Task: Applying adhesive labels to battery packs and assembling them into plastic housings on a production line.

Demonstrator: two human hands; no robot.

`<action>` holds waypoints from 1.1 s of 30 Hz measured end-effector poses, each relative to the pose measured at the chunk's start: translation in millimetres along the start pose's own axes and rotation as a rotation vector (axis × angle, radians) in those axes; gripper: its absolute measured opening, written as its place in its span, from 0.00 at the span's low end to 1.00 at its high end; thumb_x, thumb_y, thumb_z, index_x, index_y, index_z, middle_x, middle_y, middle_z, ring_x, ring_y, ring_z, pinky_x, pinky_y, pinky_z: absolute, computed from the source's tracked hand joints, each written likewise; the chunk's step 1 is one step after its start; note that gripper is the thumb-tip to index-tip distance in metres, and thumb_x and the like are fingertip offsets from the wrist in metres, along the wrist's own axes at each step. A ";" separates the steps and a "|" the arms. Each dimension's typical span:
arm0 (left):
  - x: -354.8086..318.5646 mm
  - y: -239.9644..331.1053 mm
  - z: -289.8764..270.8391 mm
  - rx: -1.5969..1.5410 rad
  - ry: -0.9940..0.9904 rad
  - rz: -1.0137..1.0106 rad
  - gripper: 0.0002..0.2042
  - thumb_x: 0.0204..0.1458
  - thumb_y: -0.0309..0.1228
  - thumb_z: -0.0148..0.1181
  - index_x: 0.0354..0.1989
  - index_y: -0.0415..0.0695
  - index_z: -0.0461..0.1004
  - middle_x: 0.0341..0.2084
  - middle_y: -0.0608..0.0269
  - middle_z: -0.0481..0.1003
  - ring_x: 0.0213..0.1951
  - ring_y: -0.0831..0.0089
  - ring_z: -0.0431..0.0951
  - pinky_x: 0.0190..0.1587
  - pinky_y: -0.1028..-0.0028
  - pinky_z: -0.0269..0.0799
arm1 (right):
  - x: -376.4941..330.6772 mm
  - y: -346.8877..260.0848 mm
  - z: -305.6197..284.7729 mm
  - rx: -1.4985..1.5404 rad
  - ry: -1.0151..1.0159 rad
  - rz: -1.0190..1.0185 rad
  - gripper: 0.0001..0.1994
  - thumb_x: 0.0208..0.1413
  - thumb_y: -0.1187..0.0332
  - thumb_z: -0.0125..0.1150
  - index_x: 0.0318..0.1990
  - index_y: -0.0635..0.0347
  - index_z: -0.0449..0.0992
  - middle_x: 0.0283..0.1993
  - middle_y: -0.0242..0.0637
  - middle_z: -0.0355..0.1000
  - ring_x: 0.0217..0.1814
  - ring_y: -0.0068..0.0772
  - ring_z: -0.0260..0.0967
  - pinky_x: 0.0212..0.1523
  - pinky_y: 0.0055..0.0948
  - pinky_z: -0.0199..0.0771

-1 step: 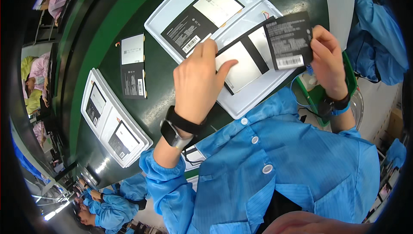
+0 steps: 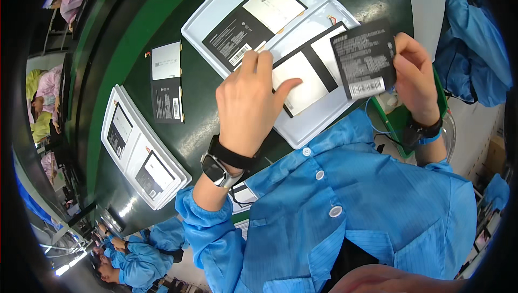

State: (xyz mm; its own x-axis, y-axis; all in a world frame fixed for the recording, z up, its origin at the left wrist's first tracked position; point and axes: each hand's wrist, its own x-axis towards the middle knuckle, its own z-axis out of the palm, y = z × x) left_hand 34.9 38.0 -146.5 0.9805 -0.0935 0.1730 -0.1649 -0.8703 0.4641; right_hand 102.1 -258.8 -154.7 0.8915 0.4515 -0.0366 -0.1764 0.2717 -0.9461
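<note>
The right hand point(image 2: 418, 85) pinches a black printed card point(image 2: 367, 61) by its right edge, thumb and fingers closed together on it; the card is raised and tilted over the right end of the near flat pack point(image 2: 305, 80) — whether the two touch or are joined, I cannot tell; an edge hold like this probably serves to leave the print and barcode uncovered.

The left hand point(image 2: 243, 101) lies over the left end of that same pack, thumb spread out above a pale panel and fingers curled; their tips are hidden, so I cannot tell whether they grip anything — the posture looks suited to steadying the pack; the pack itself lies in the near compartment of the pale tray point(image 2: 313, 134).

A second flat pack point(image 2: 256, 21) fills the far compartment, the divider presumably there to keep the two apart; another pack point(image 2: 166, 83) lies directly on the green table point(image 2: 205, 126), left of the tray; farther left, stacked trays point(image 2: 135, 150) carry two more packs, one per compartment, likely nested to save room.
</note>
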 end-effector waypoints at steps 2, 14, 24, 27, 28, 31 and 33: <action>-2.7 10.6 -9.6 0.050 0.073 0.077 0.18 0.47 0.33 0.74 0.41 0.39 0.74 0.39 0.59 0.79 0.26 0.64 0.77 0.29 0.69 0.71 | -1.4 -11.8 6.4 -0.069 -0.136 -0.069 0.06 0.61 0.71 0.63 0.38 0.64 0.73 0.34 0.29 0.71 0.31 0.15 0.61 0.33 0.19 0.58; -28.6 18.3 -27.5 -0.327 0.039 0.287 0.07 0.49 0.23 0.68 0.24 0.39 0.75 0.16 0.59 0.70 0.19 0.63 0.70 0.24 0.67 0.63 | -6.7 -12.7 56.2 -0.643 -0.121 -0.093 0.03 0.55 0.78 0.70 0.33 0.67 0.80 0.31 0.31 0.77 0.28 0.15 0.72 0.29 0.17 0.69; -43.6 -3.6 -28.8 -0.023 0.012 0.149 0.06 0.50 0.26 0.71 0.31 0.40 0.79 0.30 0.58 0.78 0.34 0.59 0.78 0.33 0.65 0.71 | 15.6 3.8 54.8 -0.551 0.059 0.249 0.06 0.60 0.71 0.69 0.35 0.65 0.82 0.27 0.29 0.76 0.24 0.14 0.68 0.23 0.15 0.63; -59.5 -6.1 -11.8 0.028 -0.067 0.299 0.15 0.49 0.27 0.70 0.45 0.38 0.78 0.54 0.52 0.77 0.57 0.53 0.75 0.52 0.59 0.72 | 20.5 13.3 56.9 -0.455 0.049 0.258 0.06 0.60 0.71 0.69 0.36 0.66 0.82 0.26 0.30 0.76 0.24 0.14 0.68 0.23 0.14 0.63; -62.4 -5.4 -5.2 0.102 -0.067 0.298 0.16 0.50 0.28 0.69 0.47 0.37 0.78 0.56 0.53 0.76 0.59 0.53 0.74 0.54 0.58 0.72 | 21.8 14.0 58.4 -0.457 0.048 0.262 0.06 0.60 0.71 0.69 0.36 0.66 0.82 0.26 0.30 0.76 0.24 0.14 0.68 0.23 0.14 0.63; -66.2 -3.1 -1.9 0.196 -0.083 0.291 0.19 0.53 0.31 0.67 0.51 0.35 0.77 0.59 0.52 0.74 0.62 0.53 0.73 0.56 0.59 0.72 | 22.9 15.2 61.2 -0.462 0.051 0.281 0.06 0.60 0.71 0.69 0.36 0.66 0.82 0.26 0.30 0.76 0.24 0.14 0.68 0.23 0.14 0.63; -67.8 -1.0 -2.6 0.213 -0.069 0.203 0.20 0.54 0.31 0.67 0.53 0.33 0.77 0.59 0.51 0.74 0.61 0.53 0.73 0.55 0.59 0.73 | 22.6 15.9 60.3 -0.513 0.081 0.293 0.06 0.60 0.71 0.69 0.36 0.65 0.82 0.26 0.29 0.76 0.23 0.13 0.68 0.23 0.14 0.64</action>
State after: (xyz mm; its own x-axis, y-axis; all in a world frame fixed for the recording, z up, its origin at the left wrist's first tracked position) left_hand -31.7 46.5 -156.4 0.9358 -0.3023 0.1813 -0.3395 -0.9114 0.2325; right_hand 94.3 -193.0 -151.1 0.8684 0.3742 -0.3253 -0.2141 -0.3087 -0.9267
